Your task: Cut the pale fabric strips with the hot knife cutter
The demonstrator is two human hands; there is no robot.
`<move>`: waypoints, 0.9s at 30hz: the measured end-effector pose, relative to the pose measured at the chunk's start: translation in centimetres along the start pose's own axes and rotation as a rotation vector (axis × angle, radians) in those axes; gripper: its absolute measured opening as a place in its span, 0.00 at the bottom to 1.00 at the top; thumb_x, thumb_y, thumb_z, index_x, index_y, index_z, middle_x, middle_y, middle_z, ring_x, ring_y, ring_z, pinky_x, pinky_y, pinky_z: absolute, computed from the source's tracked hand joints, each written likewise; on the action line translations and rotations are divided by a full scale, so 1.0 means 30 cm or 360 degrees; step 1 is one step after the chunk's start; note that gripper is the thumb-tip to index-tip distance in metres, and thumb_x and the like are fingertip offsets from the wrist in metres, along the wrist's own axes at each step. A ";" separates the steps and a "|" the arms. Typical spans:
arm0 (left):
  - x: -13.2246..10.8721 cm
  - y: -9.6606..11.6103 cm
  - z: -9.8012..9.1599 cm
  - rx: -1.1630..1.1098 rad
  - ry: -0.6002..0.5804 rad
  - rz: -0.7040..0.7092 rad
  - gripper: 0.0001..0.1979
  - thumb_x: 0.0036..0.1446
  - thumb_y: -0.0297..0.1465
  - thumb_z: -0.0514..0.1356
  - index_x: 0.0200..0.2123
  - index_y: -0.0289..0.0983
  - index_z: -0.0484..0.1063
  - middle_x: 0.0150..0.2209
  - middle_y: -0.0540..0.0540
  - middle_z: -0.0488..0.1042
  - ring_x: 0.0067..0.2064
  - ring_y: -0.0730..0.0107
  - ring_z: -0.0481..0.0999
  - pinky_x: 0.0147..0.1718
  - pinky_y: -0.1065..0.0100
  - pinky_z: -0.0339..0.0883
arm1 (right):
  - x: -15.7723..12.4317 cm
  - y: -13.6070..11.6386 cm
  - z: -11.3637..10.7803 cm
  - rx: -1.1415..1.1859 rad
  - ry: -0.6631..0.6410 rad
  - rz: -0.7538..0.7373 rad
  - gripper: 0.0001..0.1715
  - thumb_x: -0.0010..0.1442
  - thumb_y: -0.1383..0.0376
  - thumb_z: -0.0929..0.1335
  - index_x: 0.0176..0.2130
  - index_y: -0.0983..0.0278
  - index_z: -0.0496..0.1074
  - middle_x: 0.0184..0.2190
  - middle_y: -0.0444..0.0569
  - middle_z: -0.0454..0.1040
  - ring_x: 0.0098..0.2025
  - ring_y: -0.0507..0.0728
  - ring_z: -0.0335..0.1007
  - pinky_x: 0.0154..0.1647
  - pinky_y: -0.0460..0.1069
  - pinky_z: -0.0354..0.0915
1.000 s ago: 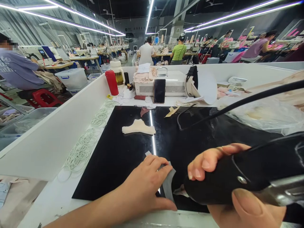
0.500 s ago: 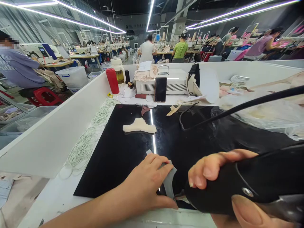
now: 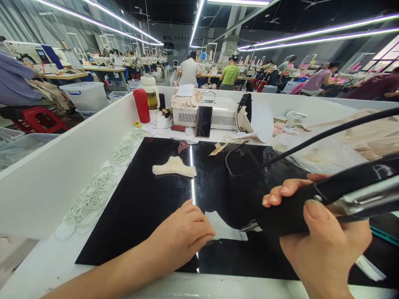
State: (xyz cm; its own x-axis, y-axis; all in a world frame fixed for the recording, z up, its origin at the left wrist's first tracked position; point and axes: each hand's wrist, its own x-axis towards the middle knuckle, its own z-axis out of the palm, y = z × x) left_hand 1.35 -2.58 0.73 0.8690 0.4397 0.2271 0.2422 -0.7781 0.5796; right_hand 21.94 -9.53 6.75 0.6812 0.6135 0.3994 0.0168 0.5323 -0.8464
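Note:
My right hand (image 3: 321, 245) is wrapped round the black handle of a corded hand tool (image 3: 314, 203), whose metal tip (image 3: 249, 227) touches a small grey fabric piece (image 3: 226, 230) on the black glossy work surface (image 3: 149, 199). My left hand (image 3: 183, 234) rests on the left end of that grey piece with its fingers curled and pressed together over the edge. A stack of cream fabric pieces (image 3: 174, 167) lies farther back on the black surface.
White rings (image 3: 102, 187) lie along the left white wall (image 3: 62, 174). At the back stand a red bottle (image 3: 141, 106), a jar (image 3: 151, 92), a white box (image 3: 218, 110), a phone (image 3: 203, 121) and a plastic bag (image 3: 324, 155). The tool's black cable (image 3: 311, 141) crosses the right side. Other people sit at sewing tables beyond.
The view shifted and my right hand drew the tool up and to the right. The grey piece now lies more exposed between my hands, and my left fingers have curled at its left edge.

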 end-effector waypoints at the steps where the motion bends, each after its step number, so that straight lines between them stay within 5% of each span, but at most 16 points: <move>1: -0.001 0.002 0.000 -0.0030 -0.0008 0.0022 0.08 0.71 0.26 0.58 0.43 0.39 0.79 0.40 0.50 0.78 0.43 0.70 0.77 0.70 0.53 0.52 | -0.001 -0.002 0.004 0.0008 0.0010 0.0019 0.23 0.48 0.60 0.81 0.43 0.57 0.74 0.29 0.40 0.74 0.28 0.55 0.70 0.29 0.52 0.72; 8: 0.002 -0.006 -0.005 -0.0124 -0.0013 0.0019 0.08 0.67 0.26 0.63 0.48 0.40 0.79 0.48 0.47 0.78 0.51 0.65 0.75 0.61 0.60 0.65 | -0.061 -0.008 0.060 0.0155 -0.0220 0.0064 0.21 0.54 0.57 0.79 0.45 0.56 0.73 0.30 0.41 0.73 0.28 0.54 0.70 0.30 0.51 0.73; 27: 0.015 -0.007 -0.007 -0.0119 -0.0039 0.0035 0.10 0.64 0.26 0.66 0.49 0.39 0.78 0.49 0.45 0.77 0.52 0.62 0.76 0.66 0.53 0.59 | -0.087 0.016 0.038 0.0129 -0.0435 0.0081 0.16 0.62 0.61 0.75 0.50 0.54 0.72 0.34 0.43 0.73 0.32 0.55 0.72 0.34 0.54 0.73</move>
State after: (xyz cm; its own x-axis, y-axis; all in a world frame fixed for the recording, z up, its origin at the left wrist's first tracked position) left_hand 1.59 -2.13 0.89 0.8841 0.4113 0.2218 0.1911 -0.7513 0.6317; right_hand 19.34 -10.21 5.71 0.4572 0.7690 0.4467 -0.0781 0.5350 -0.8412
